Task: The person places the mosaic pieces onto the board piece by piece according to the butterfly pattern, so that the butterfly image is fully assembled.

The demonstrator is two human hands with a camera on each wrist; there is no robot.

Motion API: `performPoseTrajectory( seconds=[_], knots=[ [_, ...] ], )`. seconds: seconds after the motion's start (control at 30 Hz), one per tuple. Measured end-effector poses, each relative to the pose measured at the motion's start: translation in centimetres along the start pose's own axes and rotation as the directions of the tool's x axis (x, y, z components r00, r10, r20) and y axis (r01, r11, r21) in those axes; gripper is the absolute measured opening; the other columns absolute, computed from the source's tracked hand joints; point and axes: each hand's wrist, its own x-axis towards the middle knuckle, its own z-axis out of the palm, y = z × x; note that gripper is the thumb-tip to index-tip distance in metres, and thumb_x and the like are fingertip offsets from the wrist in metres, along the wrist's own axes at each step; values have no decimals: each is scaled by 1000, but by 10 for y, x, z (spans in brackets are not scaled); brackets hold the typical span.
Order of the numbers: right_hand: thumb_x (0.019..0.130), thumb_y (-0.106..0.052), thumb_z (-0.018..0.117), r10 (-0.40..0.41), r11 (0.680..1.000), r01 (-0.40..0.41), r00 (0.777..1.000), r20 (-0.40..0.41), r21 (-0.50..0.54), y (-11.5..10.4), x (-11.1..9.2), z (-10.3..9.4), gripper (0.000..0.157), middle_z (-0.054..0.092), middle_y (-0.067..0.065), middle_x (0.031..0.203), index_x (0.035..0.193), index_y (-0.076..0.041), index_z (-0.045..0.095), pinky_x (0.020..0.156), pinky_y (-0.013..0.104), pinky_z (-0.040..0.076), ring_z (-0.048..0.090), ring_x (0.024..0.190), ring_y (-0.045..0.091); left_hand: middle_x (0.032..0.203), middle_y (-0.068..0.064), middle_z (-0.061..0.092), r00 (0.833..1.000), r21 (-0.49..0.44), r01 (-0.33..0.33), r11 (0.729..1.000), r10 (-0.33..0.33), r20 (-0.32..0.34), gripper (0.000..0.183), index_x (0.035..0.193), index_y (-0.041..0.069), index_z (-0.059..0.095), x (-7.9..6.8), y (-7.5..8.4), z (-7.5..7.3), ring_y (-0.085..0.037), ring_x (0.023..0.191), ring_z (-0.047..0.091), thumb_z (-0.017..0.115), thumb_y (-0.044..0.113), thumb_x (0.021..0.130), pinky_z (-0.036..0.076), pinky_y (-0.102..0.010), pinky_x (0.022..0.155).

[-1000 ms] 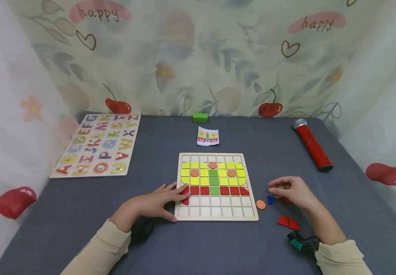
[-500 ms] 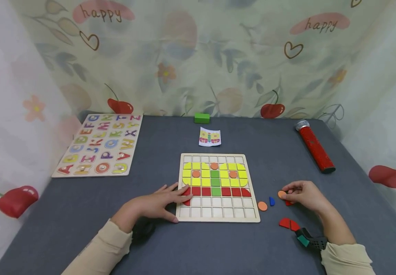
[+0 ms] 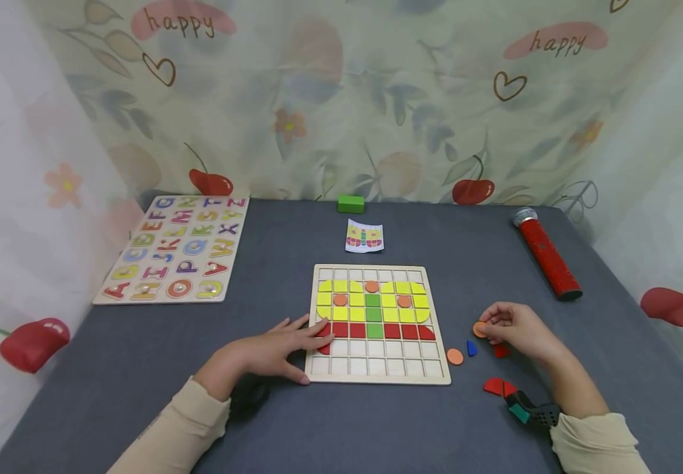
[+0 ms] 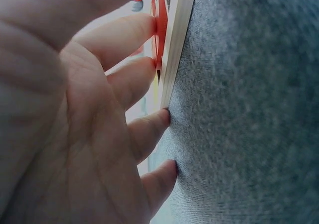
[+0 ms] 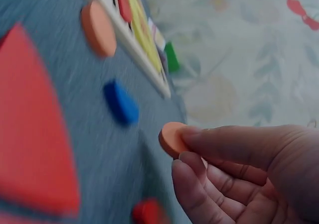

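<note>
A wooden grid board (image 3: pixel 377 375) carries yellow, green, red and orange pieces in rows. My left hand (image 3: pixel 270 349) rests at its left edge, fingers spread; two fingertips touch red pieces (image 4: pixel 161 30) on the board, and two others reach the cloth beside it. To the right of the board, my right hand (image 3: pixel 519 329) pinches an orange disc (image 5: pixel 172 138) between thumb and fingers, above the table. Under and near that hand lie a red piece (image 3: pixel 501 351), a blue piece (image 5: pixel 121 103) and another orange disc (image 3: pixel 455 357). Two red quarter-round pieces (image 3: pixel 495 386) lie closer to me.
A small picture card (image 3: pixel 365 236) lies behind the board, with a green block (image 3: pixel 350 204) farther back. At the far left is an alphabet puzzle board (image 3: pixel 172 250). A red microphone (image 3: pixel 547 255) lies at the right. Printed curtains surround the table.
My right hand has come to pinch an orange disc, moved right with it, then slightly back to the left and away from me. The left hand stays on the board's edge.
</note>
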Motion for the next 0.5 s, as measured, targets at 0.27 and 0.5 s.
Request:
performPoseTrajectory(
  seconds=[0.27,0.5],
  knots=[
    [88,-23,65,-61,997,58,996,72,55,-30,24,21,31,64,10,86,103,3,59,67,27,55,63,72,17,157,7,13,1000,13,12,1000,-12,1,77,145,31,31,1,-1,0,-28,146,-2,72,32,80,-1,-52,116],
    [87,-17,66,-129,989,118,983,128,89,-53,45,50,26,64,14,86,100,3,59,64,28,55,61,68,17,157,7,13,1000,11,20,1000,-20,4,77,145,31,31,0,0,0,-28,146,-2,72,31,80,-1,-52,116]
  ],
)
